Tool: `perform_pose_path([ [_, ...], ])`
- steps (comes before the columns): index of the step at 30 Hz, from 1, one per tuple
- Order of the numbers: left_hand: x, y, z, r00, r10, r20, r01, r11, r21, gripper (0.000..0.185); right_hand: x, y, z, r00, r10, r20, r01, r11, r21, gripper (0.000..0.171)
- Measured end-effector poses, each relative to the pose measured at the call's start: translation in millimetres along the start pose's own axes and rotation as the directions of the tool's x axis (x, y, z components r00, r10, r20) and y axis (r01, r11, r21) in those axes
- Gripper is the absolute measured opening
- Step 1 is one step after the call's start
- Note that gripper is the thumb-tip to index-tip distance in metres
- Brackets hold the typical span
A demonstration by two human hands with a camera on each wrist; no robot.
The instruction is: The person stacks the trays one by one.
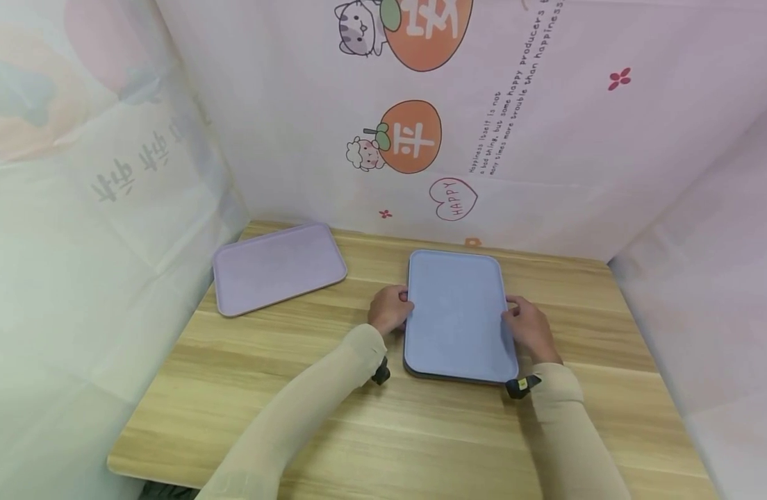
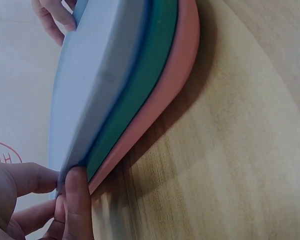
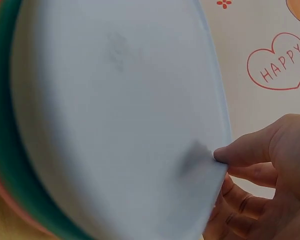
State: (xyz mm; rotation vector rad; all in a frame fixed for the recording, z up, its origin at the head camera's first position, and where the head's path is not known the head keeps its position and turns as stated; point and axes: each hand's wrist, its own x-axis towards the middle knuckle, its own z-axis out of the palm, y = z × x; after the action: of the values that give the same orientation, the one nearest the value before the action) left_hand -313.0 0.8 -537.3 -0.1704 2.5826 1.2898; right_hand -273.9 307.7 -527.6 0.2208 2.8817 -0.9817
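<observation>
A light blue rectangular tray [image 1: 456,312] lies on top of a stack, its short sides facing the wall and the person. Beneath it the left wrist view shows a green tray [image 2: 155,55] and a pink tray [image 2: 182,60] nested together. My left hand [image 1: 390,309] pinches the blue tray's left long edge, thumb on the rim and fingers at its side. On the opposite long edge my right hand [image 1: 530,326] grips the rim, with the thumb [image 3: 240,150] on top and the other fingers curled underneath.
A lilac tray [image 1: 280,267] lies at an angle at the table's back left. The wooden table [image 1: 383,430] meets a printed cloth wall [image 1: 296,139] at the back, with cloth walls on both sides. A dark wrist device [image 1: 522,386] sits at the right cuff.
</observation>
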Motion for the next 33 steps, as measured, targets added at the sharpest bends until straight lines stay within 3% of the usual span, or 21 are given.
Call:
perform_pose_path([
  [7, 0.2, 1.6, 0.5, 1.0, -0.004, -0.002, 0.004, 0.999, 0.046, 0.039, -2.7, -4.0, 0.0, 1.0, 0.001, 0.001, -0.001, 0.999, -0.05, 0.054],
  [14, -0.6, 2.3, -1.8, 1.0, 0.021, 0.005, -0.021, 0.998, 0.061, 0.003, -0.6, -2.9, 2.7, 1.0, 0.003, -0.003, -0.004, 0.998, -0.066, 0.054],
  [20, -3.8, 2.9, -4.1, 0.998, 0.064, 0.007, -0.064, 0.997, 0.053, 0.015, 0.9, -0.7, 3.5, 1.0, -0.004, -0.006, 0.004, 0.997, -0.074, 0.054],
  [28, -0.1, 2.7, -4.4, 0.999, 0.042, 0.028, -0.044, 0.997, 0.058, 0.007, 2.2, 0.7, 4.7, 1.0, 0.002, 0.006, -0.002, 0.997, -0.081, 0.055],
  [33, 1.0, 1.2, -3.6, 0.998, 0.045, 0.032, -0.047, 0.997, 0.059, 0.016, 2.4, 1.0, 5.4, 1.0, 0.008, 0.009, -0.008, 0.996, -0.085, 0.054],
])
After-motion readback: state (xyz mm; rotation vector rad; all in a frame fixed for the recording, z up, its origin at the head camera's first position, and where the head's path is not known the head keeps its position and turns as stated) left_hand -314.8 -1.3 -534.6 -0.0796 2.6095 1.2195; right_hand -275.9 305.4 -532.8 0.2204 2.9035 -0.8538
